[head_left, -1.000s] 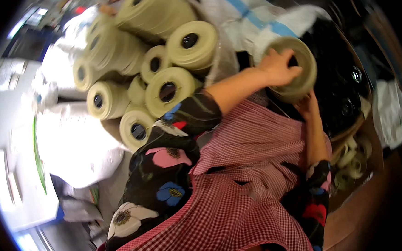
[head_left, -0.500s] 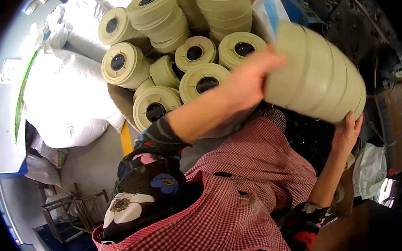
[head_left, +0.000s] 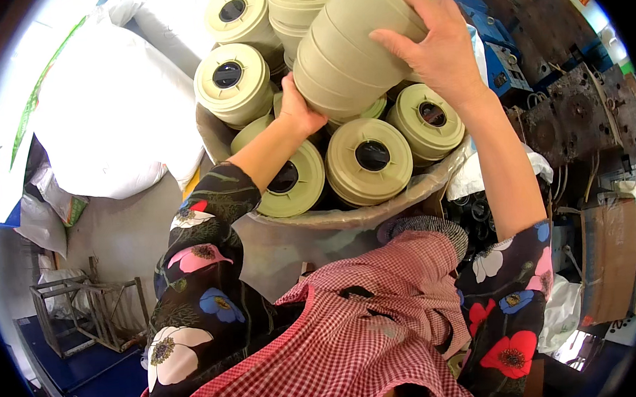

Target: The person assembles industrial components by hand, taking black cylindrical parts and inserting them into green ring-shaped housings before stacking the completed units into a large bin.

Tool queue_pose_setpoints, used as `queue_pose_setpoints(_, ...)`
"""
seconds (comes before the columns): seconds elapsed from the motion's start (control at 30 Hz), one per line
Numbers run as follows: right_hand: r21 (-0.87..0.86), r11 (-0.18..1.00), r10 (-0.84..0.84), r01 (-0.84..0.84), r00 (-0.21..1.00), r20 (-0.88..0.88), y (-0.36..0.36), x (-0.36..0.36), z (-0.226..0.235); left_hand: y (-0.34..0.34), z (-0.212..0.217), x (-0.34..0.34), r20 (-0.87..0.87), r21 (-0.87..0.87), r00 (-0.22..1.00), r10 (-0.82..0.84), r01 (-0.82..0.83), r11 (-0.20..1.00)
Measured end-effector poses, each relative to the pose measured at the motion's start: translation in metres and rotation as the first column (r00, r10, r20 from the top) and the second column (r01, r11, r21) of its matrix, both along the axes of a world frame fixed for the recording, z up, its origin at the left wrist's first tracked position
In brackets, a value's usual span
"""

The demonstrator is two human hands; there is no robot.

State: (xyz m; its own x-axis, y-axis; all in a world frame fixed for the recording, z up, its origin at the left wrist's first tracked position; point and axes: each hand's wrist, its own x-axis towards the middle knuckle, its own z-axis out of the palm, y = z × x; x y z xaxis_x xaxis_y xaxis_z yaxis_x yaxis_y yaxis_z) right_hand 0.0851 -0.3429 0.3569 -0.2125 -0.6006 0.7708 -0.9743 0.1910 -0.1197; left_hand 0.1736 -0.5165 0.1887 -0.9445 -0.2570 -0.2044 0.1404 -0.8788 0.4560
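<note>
Between my two hands, tilted above a large round bin (head_left: 377,215), is a stack of nested cream plastic round parts (head_left: 353,51). My left hand (head_left: 299,111) grips its lower left end. Thumb and fingers of my right hand (head_left: 443,49) wrap round its upper right end. Below and around it, similar ringed stacks with dark centre holes fill the bin. Nearest to me are a front stack (head_left: 369,159) and a right stack (head_left: 430,119). A further stack (head_left: 232,81) stands just left of my left hand. Parts of the stacks behind the held one are hidden.
Big white sacks (head_left: 109,116) lean at the left. A rusty metal frame (head_left: 85,314) stands on a blue surface at the lower left. To the right are dark metal blocks (head_left: 568,114), a cardboard box (head_left: 609,261) and black parts (head_left: 479,207) beside the bin.
The held stack has swung left from the right side to above the bin. My left hand has shifted to its lower end, my right hand to its upper end. The view has shifted too.
</note>
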Motion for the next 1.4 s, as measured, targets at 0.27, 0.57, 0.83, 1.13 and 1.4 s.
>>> queue_pose_setpoints(0.27, 0.162, 0.968, 0.194, -0.19, 0.981, -0.009, -0.017, -0.018, -0.045, 0.018, -0.014, -0.029, 0.488, -0.298, 0.844, 0.223, -0.079, 0.951)
queue_pose_setpoints(0.57, 0.114, 0.976, 0.179, -0.186, 0.982, 0.066, -0.011, -0.027, -0.054, 0.015, 0.008, -0.047, 0.319, -0.197, 0.928, 0.192, -0.134, 0.971)
queue_pose_setpoints(0.83, 0.128, 0.979, 0.147, -0.161, 0.983, 0.113, 0.0, -0.038, -0.058, 0.003, -0.01, -0.055, 0.404, -0.304, 0.897, 0.178, -0.052, 0.951)
queue_pose_setpoints(1.13, -0.335, 0.918, 0.392, -0.211, 0.602, 0.696, 0.109, 0.043, -0.042, 0.012, 0.005, -0.011, 0.537, -0.454, 0.809, 0.24, 0.038, 0.89)
queue_pose_setpoints(1.4, -0.907, 0.375, 0.925, -0.189, 0.008, 0.381, 0.232, 0.178, 0.024, 0.057, 0.012, 0.034, 0.393, -0.581, 0.87, 0.299, -0.017, 0.814)
